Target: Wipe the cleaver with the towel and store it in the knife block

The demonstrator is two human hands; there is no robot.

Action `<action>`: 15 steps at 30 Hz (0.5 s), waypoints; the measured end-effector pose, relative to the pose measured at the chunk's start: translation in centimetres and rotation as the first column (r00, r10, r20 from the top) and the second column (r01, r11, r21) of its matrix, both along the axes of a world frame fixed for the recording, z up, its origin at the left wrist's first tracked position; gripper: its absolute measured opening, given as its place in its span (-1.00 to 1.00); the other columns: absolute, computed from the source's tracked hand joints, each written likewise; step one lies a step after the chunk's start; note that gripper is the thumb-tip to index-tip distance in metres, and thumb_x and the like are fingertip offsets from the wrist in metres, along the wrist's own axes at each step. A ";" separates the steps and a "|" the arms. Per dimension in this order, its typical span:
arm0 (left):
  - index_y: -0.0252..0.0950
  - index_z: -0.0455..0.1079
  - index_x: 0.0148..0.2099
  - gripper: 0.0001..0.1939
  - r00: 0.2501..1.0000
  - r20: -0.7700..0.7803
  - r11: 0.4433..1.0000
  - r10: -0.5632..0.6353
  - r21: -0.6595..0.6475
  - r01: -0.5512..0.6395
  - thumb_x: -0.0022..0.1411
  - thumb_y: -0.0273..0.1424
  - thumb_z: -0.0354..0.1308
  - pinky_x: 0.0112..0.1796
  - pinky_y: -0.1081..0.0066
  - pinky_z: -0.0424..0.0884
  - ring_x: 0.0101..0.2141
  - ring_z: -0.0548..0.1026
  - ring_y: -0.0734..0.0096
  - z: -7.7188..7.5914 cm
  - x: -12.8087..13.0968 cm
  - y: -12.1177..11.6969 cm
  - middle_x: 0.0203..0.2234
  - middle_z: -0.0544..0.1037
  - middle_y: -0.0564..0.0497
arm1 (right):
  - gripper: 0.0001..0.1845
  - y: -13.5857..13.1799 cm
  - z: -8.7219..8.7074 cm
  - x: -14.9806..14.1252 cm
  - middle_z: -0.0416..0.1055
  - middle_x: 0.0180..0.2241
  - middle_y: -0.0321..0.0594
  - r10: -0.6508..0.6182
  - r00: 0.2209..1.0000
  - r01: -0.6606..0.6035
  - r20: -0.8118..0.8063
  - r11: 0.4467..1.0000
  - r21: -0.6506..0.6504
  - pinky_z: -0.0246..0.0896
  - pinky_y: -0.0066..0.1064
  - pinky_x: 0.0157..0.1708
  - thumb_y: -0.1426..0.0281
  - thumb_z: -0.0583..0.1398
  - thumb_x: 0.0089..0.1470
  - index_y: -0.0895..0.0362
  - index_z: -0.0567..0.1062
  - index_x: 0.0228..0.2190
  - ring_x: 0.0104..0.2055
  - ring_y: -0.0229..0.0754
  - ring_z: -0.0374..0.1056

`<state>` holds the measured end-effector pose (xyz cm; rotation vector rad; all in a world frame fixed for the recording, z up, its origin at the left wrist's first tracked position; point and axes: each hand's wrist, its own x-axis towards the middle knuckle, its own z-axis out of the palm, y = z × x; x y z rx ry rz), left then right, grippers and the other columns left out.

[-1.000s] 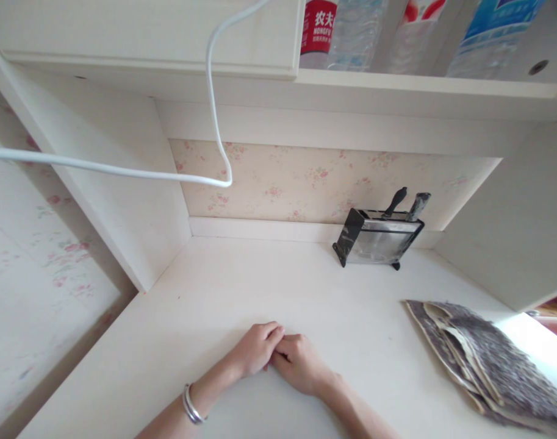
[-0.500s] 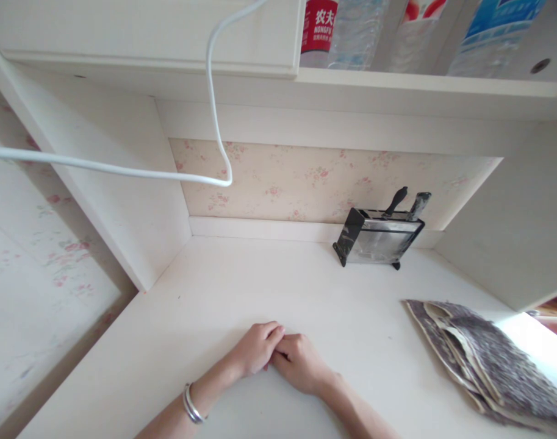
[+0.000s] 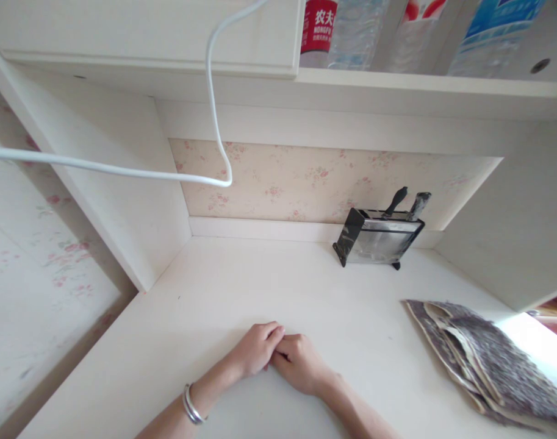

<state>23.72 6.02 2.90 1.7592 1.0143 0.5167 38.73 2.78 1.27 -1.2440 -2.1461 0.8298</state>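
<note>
I judge this a pause: my left hand (image 3: pixel 256 350) and right hand (image 3: pixel 302 367) rest clasped on the table (image 3: pixel 241 274), grip narrow, fingers curled together. The knife holder (image 3: pixel 382 245) stands behind, the folded shaggy mat (image 3: pixel 511 363) lies rightward; any reach needs unclasping.

The scene is seen from one camera, worn on the head. It is pointed forward and down, so the white desk top (image 3: pixel 278 274) is looked down on. The clasped hands (image 3: pixel 280 356) are shown low in the middle, and the high shelf (image 3: pixel 420 82) is caught up top.
</note>
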 end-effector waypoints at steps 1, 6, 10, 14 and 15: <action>-0.24 0.21 -0.44 -0.56 1.000 0.001 1.000 0.000 0.002 0.000 0.31 -0.06 -0.22 -0.63 0.49 0.15 -0.70 0.28 0.51 0.0 0.0 0.0 -0.66 0.28 0.13 | -0.72 0.0 -0.1 0.0 0.53 -0.38 -0.32 0.000 1.000 0.000 0.003 1.000 0.000 0.15 -0.57 -0.33 0.56 0.06 0.03 0.08 0.55 -0.44 -0.36 -0.30 0.41; -0.25 0.21 -0.43 -0.55 1.000 0.012 1.000 0.001 -0.006 -0.001 0.30 -0.05 -0.23 -0.64 0.49 0.15 -0.70 0.28 0.50 0.1 0.0 0.0 -0.65 0.28 0.13 | -0.72 0.0 -0.2 0.0 0.53 -0.38 -0.31 0.006 1.000 -0.006 0.010 1.000 0.003 0.16 -0.56 -0.31 0.55 0.06 0.04 0.08 0.55 -0.44 -0.34 -0.29 0.41; -0.25 0.21 -0.42 -0.55 1.000 0.011 1.000 0.000 0.000 0.000 0.30 -0.04 -0.23 -0.64 0.48 0.15 -0.70 0.27 0.50 -0.1 0.0 0.0 -0.67 0.27 0.13 | -0.72 0.0 0.0 -0.1 0.53 -0.37 -0.30 -0.003 1.000 0.003 0.018 1.000 -0.003 0.17 -0.55 -0.31 0.55 0.06 0.05 0.09 0.55 -0.43 -0.34 -0.28 0.41; -0.25 0.21 -0.43 -0.55 1.000 0.006 1.000 -0.003 -0.012 0.003 0.30 -0.04 -0.23 -0.64 0.48 0.15 -0.70 0.28 0.50 0.1 0.0 0.0 -0.66 0.28 0.13 | -0.71 0.0 0.2 -0.1 0.53 -0.36 -0.29 0.001 1.000 -0.001 0.026 1.000 -0.020 0.16 -0.54 -0.30 0.55 0.05 0.04 0.08 0.55 -0.42 -0.33 -0.28 0.41; -0.25 0.21 -0.43 -0.55 1.000 0.003 1.000 -0.004 -0.010 0.004 0.30 -0.05 -0.23 -0.63 0.48 0.15 -0.70 0.27 0.50 0.1 0.0 0.0 -0.66 0.28 0.13 | -0.71 0.0 0.2 0.0 0.53 -0.36 -0.29 0.002 1.000 -0.001 0.024 1.000 -0.019 0.16 -0.55 -0.30 0.55 0.05 0.04 0.08 0.55 -0.42 -0.34 -0.28 0.41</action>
